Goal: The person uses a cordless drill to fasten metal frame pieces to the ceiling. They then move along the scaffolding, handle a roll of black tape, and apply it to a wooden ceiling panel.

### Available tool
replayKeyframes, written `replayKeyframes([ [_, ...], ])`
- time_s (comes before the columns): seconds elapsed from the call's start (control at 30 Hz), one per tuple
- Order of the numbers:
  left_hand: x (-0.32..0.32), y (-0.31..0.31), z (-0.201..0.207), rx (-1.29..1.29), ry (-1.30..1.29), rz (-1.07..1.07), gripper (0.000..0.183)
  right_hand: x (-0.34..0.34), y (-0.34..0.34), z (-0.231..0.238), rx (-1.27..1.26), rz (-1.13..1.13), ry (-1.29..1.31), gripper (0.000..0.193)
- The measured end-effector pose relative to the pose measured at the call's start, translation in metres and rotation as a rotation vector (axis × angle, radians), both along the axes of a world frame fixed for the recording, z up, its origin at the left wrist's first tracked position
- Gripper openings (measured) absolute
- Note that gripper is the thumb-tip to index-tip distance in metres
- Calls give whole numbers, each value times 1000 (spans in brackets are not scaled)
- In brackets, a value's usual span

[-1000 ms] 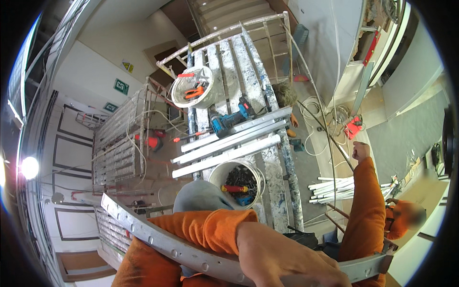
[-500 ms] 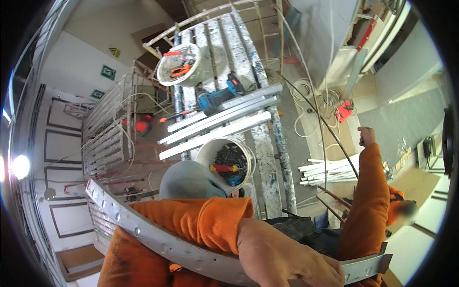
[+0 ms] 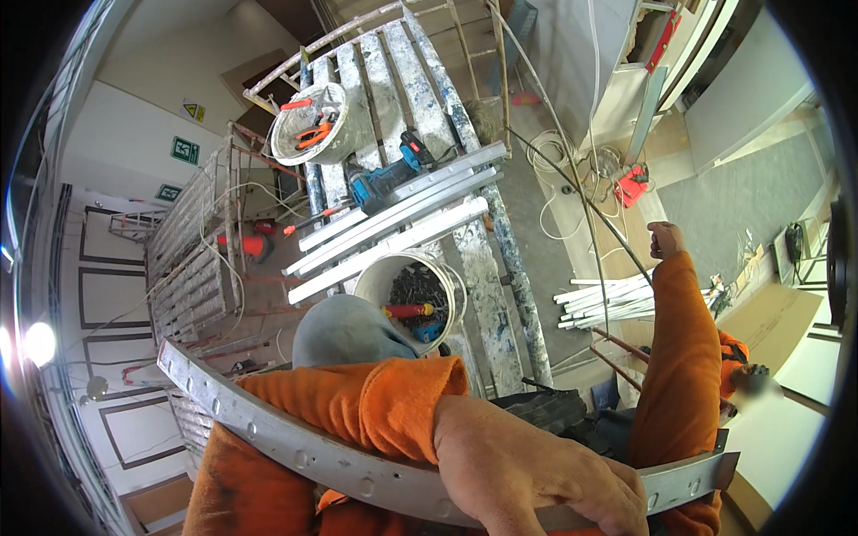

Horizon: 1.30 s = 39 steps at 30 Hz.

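Note:
My left hand (image 3: 527, 464) is closed over a long perforated metal profile (image 3: 357, 473), which lies across my body from the left to the lower right. My left arm crosses in front of me. Out to the right, my right arm is stretched forward, and my right hand (image 3: 666, 240) has its fingers curled in, with nothing visible in them. Past my knee (image 3: 349, 330) stands a white bucket (image 3: 454, 284) of dark screws with a red-and-yellow handled tool (image 3: 409, 311) on top. Several metal profiles (image 3: 393, 223) and a blue cordless drill (image 3: 380, 186) lie on the platform.
The paint-splashed scaffold platform (image 3: 483, 304) has open sides. A second bucket (image 3: 335, 147) at its far end holds orange-handled pliers. White strips (image 3: 603, 302), cables (image 3: 550, 147) and a red tool (image 3: 632, 185) lie on the floor. Another person (image 3: 735, 362) in orange is below right.
The surroundings have shifted slightly left in view. My right hand has moved a little left and up, its fingers more curled. My left hand keeps its hold on the profile.

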State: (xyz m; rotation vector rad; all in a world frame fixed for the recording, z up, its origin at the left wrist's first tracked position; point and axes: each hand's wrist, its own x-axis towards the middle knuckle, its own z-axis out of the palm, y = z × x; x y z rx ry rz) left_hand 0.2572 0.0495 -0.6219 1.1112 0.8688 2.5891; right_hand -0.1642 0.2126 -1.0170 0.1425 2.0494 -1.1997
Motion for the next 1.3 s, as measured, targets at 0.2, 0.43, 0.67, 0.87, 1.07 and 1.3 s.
replayKeyframes([
  [0.2,-2,5,-4,51,4,14,93,3,-10,1,-7,108,-60,17],
  [0.43,0,7,-4,39,-15,40,92,2,-13,-9,-80,103,-71,23],
  [0.67,0,6,-7,66,-20,50,94,-4,-12,-16,-44,209,-73,23],
  [0.87,-4,8,-6,112,5,50,92,0,-8,-6,-21,146,-31,18],
  [1.07,-7,8,-4,95,-11,18,85,7,3,1,-42,188,4,18],
  [1.3,-2,8,-6,105,-9,-12,87,-3,2,-20,7,104,1,23],
])
